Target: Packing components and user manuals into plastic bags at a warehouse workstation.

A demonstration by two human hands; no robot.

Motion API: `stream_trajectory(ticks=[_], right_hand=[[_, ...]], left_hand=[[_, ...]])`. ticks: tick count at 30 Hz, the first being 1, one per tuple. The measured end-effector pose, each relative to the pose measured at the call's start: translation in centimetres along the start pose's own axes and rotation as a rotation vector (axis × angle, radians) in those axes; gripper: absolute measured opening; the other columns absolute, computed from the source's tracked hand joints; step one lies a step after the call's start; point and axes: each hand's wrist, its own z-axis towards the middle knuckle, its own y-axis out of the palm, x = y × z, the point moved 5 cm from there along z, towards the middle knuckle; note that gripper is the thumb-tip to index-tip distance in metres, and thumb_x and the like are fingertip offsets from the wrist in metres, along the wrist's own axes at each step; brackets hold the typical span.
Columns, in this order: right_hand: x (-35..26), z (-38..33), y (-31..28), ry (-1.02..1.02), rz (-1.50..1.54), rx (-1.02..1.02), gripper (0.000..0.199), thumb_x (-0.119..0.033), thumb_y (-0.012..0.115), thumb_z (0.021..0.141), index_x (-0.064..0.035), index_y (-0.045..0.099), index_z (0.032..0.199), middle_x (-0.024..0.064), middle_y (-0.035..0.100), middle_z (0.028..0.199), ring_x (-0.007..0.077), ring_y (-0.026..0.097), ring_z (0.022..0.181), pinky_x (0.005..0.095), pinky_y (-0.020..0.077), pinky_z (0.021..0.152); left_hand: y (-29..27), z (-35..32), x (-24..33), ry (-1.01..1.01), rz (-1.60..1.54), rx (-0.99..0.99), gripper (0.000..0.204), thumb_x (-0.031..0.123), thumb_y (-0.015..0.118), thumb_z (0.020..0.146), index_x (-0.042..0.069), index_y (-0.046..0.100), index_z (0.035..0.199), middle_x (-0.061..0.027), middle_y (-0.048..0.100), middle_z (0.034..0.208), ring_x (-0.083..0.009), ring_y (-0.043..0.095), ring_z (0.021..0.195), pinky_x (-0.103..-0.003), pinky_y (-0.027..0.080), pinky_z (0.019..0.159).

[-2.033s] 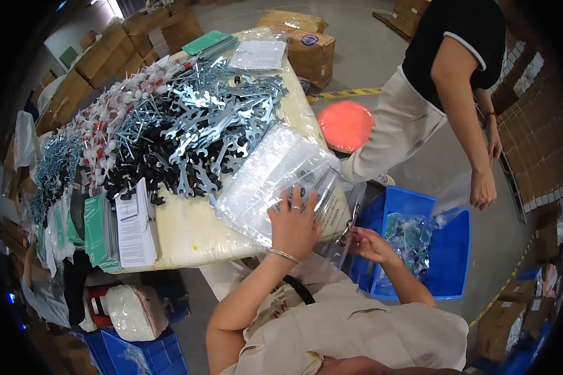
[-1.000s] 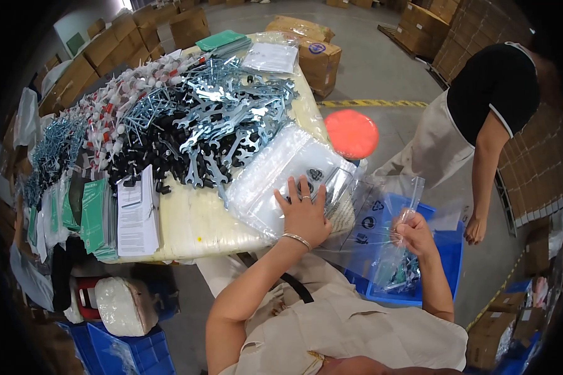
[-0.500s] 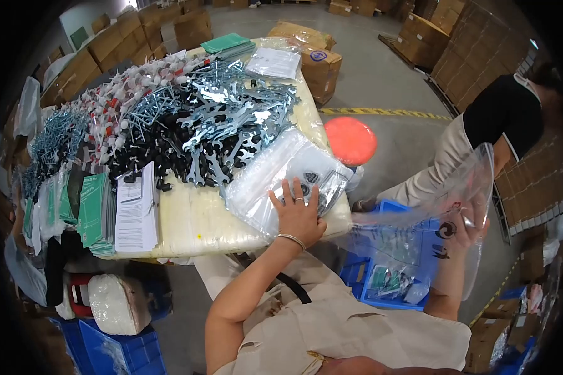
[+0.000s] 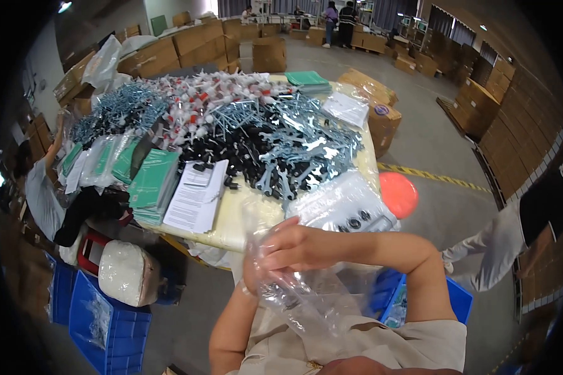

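Note:
A clear plastic bag (image 4: 306, 300) hangs in front of me at the near edge of the table, its top crumpled. My right hand (image 4: 297, 248) reaches across to the left with its fingers closed on the bag's upper part. Behind it, my left hand (image 4: 251, 272) is also at the bag, closed round its edge; the right hand and the film partly hide its fingers. Beyond my right forearm lies a stack of clear bags (image 4: 338, 199) with dark printed marks. Flat metal wrenches (image 4: 306, 153) are heaped just past that stack.
On the table (image 4: 234, 236) lie green booklets (image 4: 151, 187), white printed sheets (image 4: 195, 199), black knobs (image 4: 228, 147), screws (image 4: 126, 107) and small red-and-white packets (image 4: 197, 103). Near it stand a red stool (image 4: 398, 195), a wrapped stool (image 4: 124, 273) and blue bins (image 4: 109, 337). People stand left and right.
My left hand has lifted off the bag stack and moved left. My right hand has brought the clear bag from the far right to meet it. The view has swung up and left.

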Motion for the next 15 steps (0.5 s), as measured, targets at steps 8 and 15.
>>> stream_trajectory(ticks=[8,15], right_hand=[[2.9,6.7,0.6,0.148,-0.146,-0.214,0.021,-0.017,0.054,0.089,0.0012,0.051,0.098,0.0083,0.060,0.077,0.0135,0.060,0.061,0.0259,0.0504,0.054],[4.8,8.6,1.8,0.178,-0.252,-0.345,0.020,-0.014,0.048,0.089,0.0048,0.052,0.097,0.0152,0.063,0.085,0.0181,0.064,0.068,0.0276,0.0521,0.054]], left_hand=[[-7.6,-11.6,11.5,0.508,0.853,0.319,0.014,0.012,0.064,0.077,0.002,0.055,0.074,-0.0037,0.059,0.078,-0.0116,0.054,0.071,-0.024,0.043,0.067],[-6.1,-16.3,15.4,0.382,1.117,0.567,0.005,0.005,0.059,0.082,0.003,0.055,0.079,-0.0031,0.058,0.073,-0.0071,0.051,0.061,-0.021,0.041,0.058]])
